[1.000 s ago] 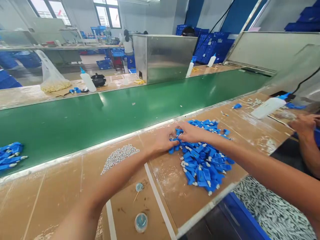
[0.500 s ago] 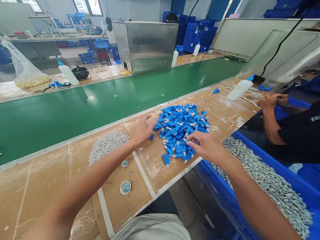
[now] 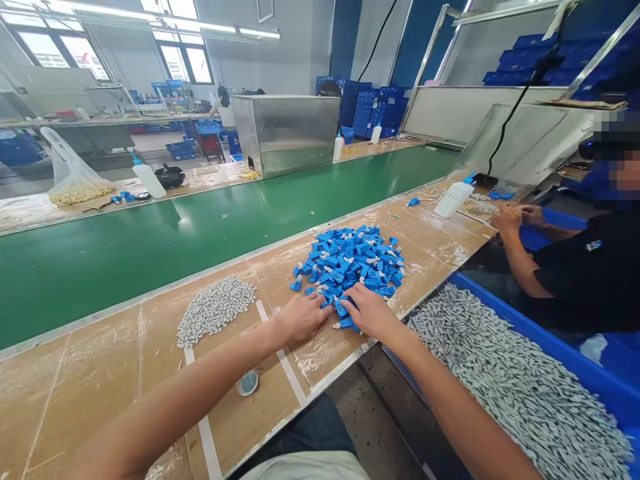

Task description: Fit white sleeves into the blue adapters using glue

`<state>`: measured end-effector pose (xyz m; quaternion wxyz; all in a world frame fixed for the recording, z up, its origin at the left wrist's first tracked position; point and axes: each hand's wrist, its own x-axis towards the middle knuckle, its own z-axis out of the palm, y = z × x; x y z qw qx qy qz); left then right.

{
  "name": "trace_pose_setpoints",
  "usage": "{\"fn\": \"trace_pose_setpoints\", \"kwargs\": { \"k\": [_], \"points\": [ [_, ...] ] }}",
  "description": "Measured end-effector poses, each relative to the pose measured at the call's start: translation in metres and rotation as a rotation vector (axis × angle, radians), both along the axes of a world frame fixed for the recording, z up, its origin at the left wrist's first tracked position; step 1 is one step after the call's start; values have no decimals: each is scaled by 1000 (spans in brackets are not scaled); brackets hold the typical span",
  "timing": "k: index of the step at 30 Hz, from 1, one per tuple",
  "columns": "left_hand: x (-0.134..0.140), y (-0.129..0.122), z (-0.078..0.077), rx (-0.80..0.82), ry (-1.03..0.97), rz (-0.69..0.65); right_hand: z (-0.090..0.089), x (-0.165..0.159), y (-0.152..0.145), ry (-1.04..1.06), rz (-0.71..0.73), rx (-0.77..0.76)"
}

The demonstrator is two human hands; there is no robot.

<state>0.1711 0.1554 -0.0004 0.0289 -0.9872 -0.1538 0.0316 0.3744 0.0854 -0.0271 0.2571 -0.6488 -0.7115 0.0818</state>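
Note:
A heap of small blue plastic pieces with whitish tips (image 3: 353, 257) lies on the cardboard-covered bench. At its near left edge, my left hand (image 3: 304, 317) rests low, palm down, fingers stretched toward the pieces and touching them. My right hand (image 3: 371, 311) is at the heap's near right edge, with thumb and fingers apart over several blue pieces. Neither hand visibly lifts a piece, though the fingertips are partly hidden. Left of the heap is a mound of small grey pellets (image 3: 217, 308). A small round dish (image 3: 247, 383) sits below my left forearm.
A green conveyor belt (image 3: 210, 223) runs behind the bench (image 3: 115, 393). On the right, a blue bin (image 3: 480, 288) holds many grey-green slivers. A white squeeze bottle (image 3: 454, 199) leans near a co-worker's hands (image 3: 510, 217). A metal box (image 3: 295, 133) stands beyond the belt.
Both my hands have come down and closer together, from the heap's sides to its near edge. Loose blue pieces at the front have been pushed back into a tighter heap. The view has tilted up.

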Motion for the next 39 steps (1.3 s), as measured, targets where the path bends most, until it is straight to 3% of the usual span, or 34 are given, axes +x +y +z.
{"fn": "trace_pose_setpoints", "kwargs": {
  "k": [4,9,12,15,20,25,28,34,39],
  "points": [
    [-12,7,7,10,0,38,5,7,2,133,40,40],
    [-27,-23,28,-12,-35,51,9,51,-30,322,-232,116],
    [-23,-44,29,-73,-21,-27,-5,62,-52,388,-290,15],
    [-10,-49,17,-121,-9,-102,-26,44,-53,429,-294,-64],
    [-3,-34,4,-105,-46,-31,-40,5,-27,476,-296,-28],
    [-26,-33,18,-116,-98,15,-43,-1,-28,557,-290,23],
    [-43,-24,27,-117,-179,98,-43,10,-40,596,-381,115],
    [-59,10,48,-80,-377,288,-47,58,-36,581,-765,362],
    [-47,17,59,-63,-420,259,-61,70,-9,579,-714,311]
  ]
}}
